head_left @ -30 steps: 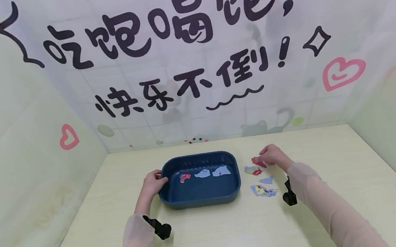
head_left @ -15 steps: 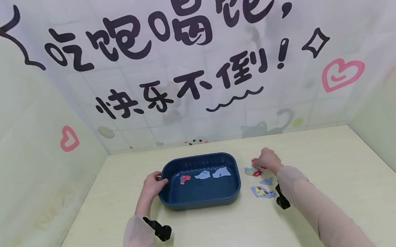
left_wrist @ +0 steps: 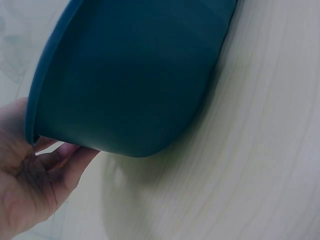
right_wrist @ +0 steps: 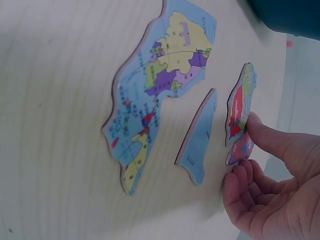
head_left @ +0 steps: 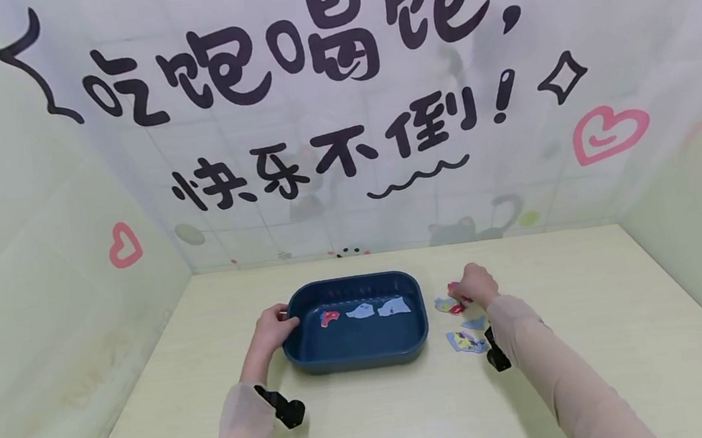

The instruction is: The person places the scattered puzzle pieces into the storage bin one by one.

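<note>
In the head view my left hand (head_left: 271, 328) grips the left end of a dark blue plastic bin (head_left: 357, 363), thumb over the rim and fingers outside, as the left wrist view also shows. My right hand (head_left: 478, 285) is to the right of the bin, thumb and curled fingers pinching a red and purple map puzzle piece (right_wrist: 243, 151) at its edges; the hand partly covers it. Against that piece lies a red and green map piece (right_wrist: 239, 107). Nearer are a small blue triangular piece (right_wrist: 197, 142) and a large blue and yellow map piece (right_wrist: 170, 55).
Inside the bin lie a red piece (head_left: 330, 317) and two pale blue pieces, a left one (head_left: 360, 310) and a right one (head_left: 395, 306). The pale wooden table (head_left: 374, 426) ends at a printed cloth backdrop (head_left: 351, 222).
My right hand has shifted slightly left and down over the red piece, covering more of it. The left hand stays on the bin, and the pieces inside it have not moved.
</note>
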Demonstrator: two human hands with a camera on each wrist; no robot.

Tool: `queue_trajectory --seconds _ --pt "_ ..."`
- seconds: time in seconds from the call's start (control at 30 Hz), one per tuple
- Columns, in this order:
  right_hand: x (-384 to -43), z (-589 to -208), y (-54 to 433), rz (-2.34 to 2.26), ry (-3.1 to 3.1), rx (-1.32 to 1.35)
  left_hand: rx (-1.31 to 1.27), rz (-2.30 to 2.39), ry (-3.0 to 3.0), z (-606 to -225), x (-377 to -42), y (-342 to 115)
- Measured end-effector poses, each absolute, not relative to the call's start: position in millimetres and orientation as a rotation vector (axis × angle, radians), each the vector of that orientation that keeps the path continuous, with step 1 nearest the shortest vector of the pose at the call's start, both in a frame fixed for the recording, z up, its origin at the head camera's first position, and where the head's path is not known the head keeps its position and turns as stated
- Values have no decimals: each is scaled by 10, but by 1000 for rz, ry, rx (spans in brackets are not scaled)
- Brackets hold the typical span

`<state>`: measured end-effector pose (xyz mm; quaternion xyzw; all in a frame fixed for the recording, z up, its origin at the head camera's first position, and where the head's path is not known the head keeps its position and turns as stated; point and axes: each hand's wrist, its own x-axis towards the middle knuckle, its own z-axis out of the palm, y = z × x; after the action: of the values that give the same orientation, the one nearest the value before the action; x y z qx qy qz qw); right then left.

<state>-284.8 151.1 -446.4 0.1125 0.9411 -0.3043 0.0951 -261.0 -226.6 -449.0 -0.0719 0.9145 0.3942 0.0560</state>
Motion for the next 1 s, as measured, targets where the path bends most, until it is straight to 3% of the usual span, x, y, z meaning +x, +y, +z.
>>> queue_trajectory --seconds 0.37,0.63,1.0 --pt "-2919 -4523 1520 -891 2747 392 -216 1195 2783 -4497 -2612 -2267" --pt "-2905 -4493 1605 -1083 2701 205 -223 1196 2772 -4504 -2618 -2262" --pt "-3010 -4496 1779 -1275 2511 173 -223 1197 2764 -4487 -2616 -2263"
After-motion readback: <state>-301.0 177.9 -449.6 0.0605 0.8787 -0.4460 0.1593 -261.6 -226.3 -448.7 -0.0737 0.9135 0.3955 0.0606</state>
